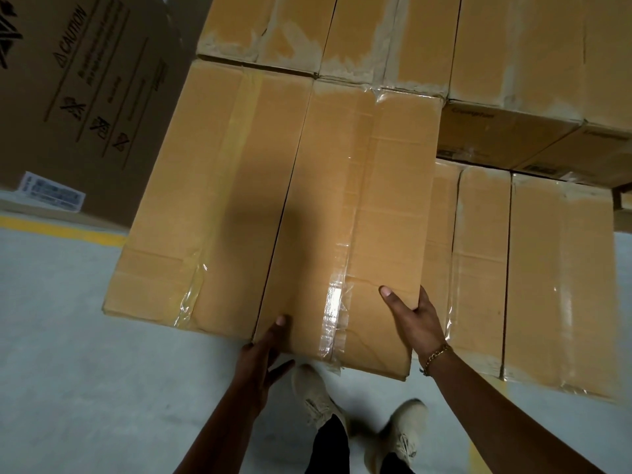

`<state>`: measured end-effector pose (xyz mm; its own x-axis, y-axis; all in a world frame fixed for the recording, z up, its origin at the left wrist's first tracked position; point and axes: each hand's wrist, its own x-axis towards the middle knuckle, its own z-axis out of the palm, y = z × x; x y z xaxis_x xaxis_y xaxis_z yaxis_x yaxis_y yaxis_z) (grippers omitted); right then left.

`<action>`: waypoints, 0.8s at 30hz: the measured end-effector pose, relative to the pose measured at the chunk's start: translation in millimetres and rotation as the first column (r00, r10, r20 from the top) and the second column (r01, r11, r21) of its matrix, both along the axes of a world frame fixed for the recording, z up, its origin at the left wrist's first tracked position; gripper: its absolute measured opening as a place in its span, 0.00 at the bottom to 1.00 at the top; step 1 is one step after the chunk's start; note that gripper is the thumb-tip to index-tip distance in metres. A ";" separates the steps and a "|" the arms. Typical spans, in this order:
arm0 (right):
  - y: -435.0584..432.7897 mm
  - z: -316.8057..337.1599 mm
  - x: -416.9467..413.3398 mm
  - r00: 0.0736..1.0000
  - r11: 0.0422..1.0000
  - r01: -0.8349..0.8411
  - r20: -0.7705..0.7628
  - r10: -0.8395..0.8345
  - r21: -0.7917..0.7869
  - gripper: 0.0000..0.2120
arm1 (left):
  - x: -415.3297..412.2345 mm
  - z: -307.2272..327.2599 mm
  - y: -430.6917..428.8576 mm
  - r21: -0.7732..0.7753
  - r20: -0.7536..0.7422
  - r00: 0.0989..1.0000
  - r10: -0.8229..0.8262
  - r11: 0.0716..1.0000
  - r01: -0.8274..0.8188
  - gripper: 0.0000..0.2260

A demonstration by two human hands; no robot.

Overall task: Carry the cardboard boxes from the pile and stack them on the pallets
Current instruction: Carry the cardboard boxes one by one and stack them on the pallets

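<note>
Left hand (270, 347) is pinching the near edge of the taped cardboard box (352, 217), thumb on top. Right hand (417, 319) is clasping its right side. The box is lying on the stack, flush against a neighbouring box (205, 200) and above the lower boxes (557, 275). Both grips are probably steadying its overhanging end.

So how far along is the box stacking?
Done: a tall stack behind and a lower row on the right are already lined up, though whether those are pile or pallet load I can't tell. In hand: left hand and right hand grip the near end of one box, close beside its neighbour. Left: unclear; no pallet or remaining pile is plainly in view.
</note>
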<state>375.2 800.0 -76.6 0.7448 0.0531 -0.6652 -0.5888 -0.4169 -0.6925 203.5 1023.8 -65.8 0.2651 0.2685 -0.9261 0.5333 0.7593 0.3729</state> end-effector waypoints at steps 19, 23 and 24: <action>-7.3 52.3 5.0 0.993 0.992 -0.086 -0.091 0.078 -0.088 0.59 | 0.7 34.6 14.2 0.037 -0.105 0.994 -0.009 0.999 0.013 0.31; -15.9 105.9 -3.8 0.986 0.983 -0.154 -0.079 0.146 -0.100 0.62 | -1.9 77.9 21.0 0.156 -0.148 0.989 0.000 0.988 0.023 0.38; -17.7 121.1 -6.5 0.984 0.981 -0.164 -0.084 0.156 -0.100 0.63 | -2.1 91.2 21.9 0.187 -0.150 0.988 -0.031 0.980 0.059 0.39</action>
<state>368.7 782.3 44.5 0.6796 0.0934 -0.7276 -0.5574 -0.5791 -0.5949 201.4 1045.7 25.4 0.1472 0.4347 -0.8884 0.6247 0.6555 0.4243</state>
